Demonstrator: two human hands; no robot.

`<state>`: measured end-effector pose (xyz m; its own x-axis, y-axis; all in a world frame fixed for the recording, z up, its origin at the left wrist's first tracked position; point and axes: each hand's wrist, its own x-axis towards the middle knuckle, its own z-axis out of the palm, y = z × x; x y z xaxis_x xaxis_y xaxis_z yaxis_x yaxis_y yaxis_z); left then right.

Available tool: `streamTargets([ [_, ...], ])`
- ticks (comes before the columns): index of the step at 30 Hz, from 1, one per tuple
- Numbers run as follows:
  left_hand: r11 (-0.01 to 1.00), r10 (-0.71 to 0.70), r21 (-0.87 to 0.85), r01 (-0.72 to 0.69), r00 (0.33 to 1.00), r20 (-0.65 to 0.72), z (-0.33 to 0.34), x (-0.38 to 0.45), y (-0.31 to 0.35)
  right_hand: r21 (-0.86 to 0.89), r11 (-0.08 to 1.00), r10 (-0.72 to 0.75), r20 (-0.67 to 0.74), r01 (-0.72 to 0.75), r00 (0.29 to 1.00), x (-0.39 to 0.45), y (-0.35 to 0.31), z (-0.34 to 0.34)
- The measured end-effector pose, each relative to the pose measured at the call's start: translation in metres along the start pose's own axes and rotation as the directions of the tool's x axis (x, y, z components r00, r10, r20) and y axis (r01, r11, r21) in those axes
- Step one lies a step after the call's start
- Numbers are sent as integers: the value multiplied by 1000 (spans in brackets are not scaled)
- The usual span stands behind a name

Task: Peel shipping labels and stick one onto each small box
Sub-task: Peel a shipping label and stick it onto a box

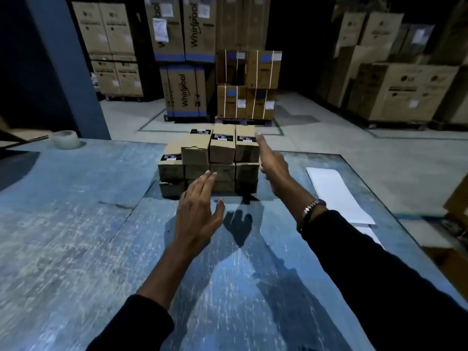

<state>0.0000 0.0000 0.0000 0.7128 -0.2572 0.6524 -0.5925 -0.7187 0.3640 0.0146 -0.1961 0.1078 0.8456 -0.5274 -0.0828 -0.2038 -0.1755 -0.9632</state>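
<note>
A stack of small brown cardboard boxes (210, 160) stands at the far middle of the blue table (76, 236). Several top boxes carry black labels (222, 136); one box in the upper row (195, 154) shows a bare lid. My left hand (200, 209) hovers with straight fingers just in front of the stack's lower boxes. My right hand (273, 163) stretches out beside the stack, its fingertip at the top right box (247, 145). Neither hand holds anything. White label backing sheets (339, 196) lie to the right.
A roll of clear tape (66, 139) sits at the table's far left edge. Beyond the table, large appliance cartons (186, 92) on pallets line the warehouse floor. More cartons (405, 92) stand to the right. A blue pillar (73, 72) rises at the left.
</note>
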Motion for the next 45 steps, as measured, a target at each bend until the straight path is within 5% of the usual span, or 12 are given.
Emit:
streamTargets([
  [5, 998, -18, 62, 22, 998, -58, -3, 16, -25, -48, 999, 26, -3, -26, 1000, 24, -3, 14],
  [13, 999, 44, 21, -43, 995, -85, 3, 17, -22, 105, 993, 66, -35, -62, 997, 43, -10, 3],
  [18, 977, -88, -199, 75, 995, -56, -3, 16, -10, 250, 903, 291, 243, -350, 925, 25, -19, -29],
  [25, 765, -132, -617, 183, 983, 127, -21, 17, 25, 603, 673, 257, 353, -429, 900, -69, 26, -57],
  [27, 631, -103, -718, 293, 950, 296, -26, 17, 33, 565, 709, 221, 390, -422, 894, -103, 45, -57],
  [30, 394, -34, -741, 544, 814, 579, -29, 17, 38, 432, 794, 213, 461, -428, 862, -147, 70, -53],
  [35, 395, 102, -716, 575, 748, 656, -34, 6, 38, 165, 933, 202, 494, -319, 845, -176, 91, -60],
  [38, 333, 108, -696, 636, 707, 698, -38, 7, 29, 192, 978, 50, 178, -85, 983, -167, 97, -82],
  [41, 334, 115, -663, 670, 670, 734, -34, 5, 30, 170, 970, -149, -138, 171, 979, -151, 103, -102],
  [45, 445, 185, -593, 671, 579, 794, -30, 2, 32, 153, 988, -7, 147, -16, 989, -153, 116, -104],
])
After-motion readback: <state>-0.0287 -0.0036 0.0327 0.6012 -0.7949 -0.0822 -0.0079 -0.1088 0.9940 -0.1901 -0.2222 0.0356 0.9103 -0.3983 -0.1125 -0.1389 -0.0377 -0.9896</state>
